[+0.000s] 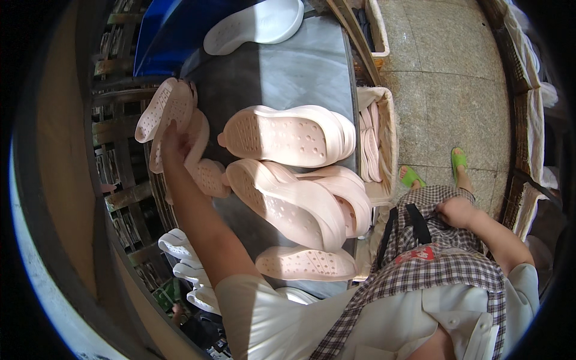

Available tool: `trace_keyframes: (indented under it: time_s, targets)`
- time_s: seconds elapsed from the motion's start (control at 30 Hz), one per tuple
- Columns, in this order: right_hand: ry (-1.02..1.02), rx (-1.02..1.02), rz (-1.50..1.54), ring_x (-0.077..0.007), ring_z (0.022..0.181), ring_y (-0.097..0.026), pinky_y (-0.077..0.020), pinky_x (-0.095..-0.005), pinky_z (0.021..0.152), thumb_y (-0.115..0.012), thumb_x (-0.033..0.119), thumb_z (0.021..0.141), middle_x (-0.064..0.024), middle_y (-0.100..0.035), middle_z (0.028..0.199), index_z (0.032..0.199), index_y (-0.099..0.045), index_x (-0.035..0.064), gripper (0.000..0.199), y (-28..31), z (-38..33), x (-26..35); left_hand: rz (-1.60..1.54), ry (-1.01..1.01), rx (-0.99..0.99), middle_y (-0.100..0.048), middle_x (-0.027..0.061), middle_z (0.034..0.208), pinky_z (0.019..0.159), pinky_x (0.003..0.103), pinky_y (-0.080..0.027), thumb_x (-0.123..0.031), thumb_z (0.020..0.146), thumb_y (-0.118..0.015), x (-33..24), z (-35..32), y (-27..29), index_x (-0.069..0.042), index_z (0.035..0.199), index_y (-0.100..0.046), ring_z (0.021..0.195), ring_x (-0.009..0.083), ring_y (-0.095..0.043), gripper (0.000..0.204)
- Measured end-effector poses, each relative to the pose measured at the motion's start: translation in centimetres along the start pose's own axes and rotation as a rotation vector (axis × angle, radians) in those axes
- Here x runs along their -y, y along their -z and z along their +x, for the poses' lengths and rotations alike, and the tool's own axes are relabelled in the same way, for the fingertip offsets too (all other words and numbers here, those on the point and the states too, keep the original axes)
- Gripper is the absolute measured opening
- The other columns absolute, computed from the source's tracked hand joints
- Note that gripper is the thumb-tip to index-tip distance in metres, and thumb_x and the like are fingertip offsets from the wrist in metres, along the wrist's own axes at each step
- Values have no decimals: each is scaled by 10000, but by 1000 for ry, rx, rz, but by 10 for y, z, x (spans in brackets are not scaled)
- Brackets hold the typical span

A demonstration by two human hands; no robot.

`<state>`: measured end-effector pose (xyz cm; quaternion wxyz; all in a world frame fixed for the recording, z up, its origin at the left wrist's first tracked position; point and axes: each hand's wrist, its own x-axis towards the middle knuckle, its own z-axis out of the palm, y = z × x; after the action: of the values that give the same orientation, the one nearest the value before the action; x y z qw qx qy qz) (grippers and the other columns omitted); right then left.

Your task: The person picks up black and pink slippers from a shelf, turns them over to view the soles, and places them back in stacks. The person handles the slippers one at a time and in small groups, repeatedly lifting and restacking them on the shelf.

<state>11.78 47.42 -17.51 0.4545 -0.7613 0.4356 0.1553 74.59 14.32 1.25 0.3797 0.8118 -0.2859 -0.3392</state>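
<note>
Head view: a tiled floor (444,108) runs along the right, beside a grey tabletop (306,72) lit in part by sun. Along the floor's far right edge stands a row of woven baskets (519,171) with pale liners; their contents are hard to make out. A blue panel (162,36) rises at the table's upper left, and a dark slatted rack (129,156) lies beyond its left side. Close against the table's right edge, a cloth-lined basket (389,111) holds pink soles (370,144) stood on edge; above it, a pale-rimmed bin (380,54) contains dark items. Stacked pink soles (282,137) cover the table's middle, and a white sole (255,27) lies near its top. At the table's left edge, the left hand (176,147) grasps a cluster of pale pink soles (168,105). The right hand (456,212) rests at the checked apron (444,264), fingers curled; whether they grip anything, I cannot tell.
</note>
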Motion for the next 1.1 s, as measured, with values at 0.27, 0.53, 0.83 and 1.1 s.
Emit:
trace_keyframes:
  time_s: [0.27, 0.53, 0.83, 1.1]
  targets:
    - [11, -19, 35, -346, 752, -622, -498, -451, 658, -562, 210, 776, -147, -636, 766, 848, -628, 79, 163, -4, 3, -6, -307, -330, -193, -566, 91, 833, 540, 320, -468, -330, 895, -591, 15, -19, 22, -34, 1094, -509, 698, 203, -578, 366]
    - [24, 43, 16, -343, 759, -623, -498, -453, 661, -571, 237, 787, -147, -643, 787, 854, -645, 91, 177, -2, 10, -12, 411, -137, -131, -521, 85, 669, 417, 291, -428, -486, 891, -534, -1, -81, 40, 16, 848, -553, 457, 181, -514, 504]
    - [16, 1, 56, -347, 770, -621, -499, -450, 669, -565, 228, 792, -151, -641, 795, 870, -645, 95, 175, -4, 4, -17, 1543, -790, -83, -463, 130, 1302, 1000, 590, -293, -430, 646, -779, -1, -102, -24, -116, 1378, -377, 1207, 343, -441, 893]
    - [23, -29, 69, -340, 755, -618, -495, -447, 660, -563, 217, 790, -139, -641, 798, 868, -644, 96, 165, -9, -7, -19, 1889, -670, -286, -521, 91, 1192, 857, 547, -419, -211, 699, -754, 3, -110, -44, -236, 1431, -241, 1051, 309, -549, 895]
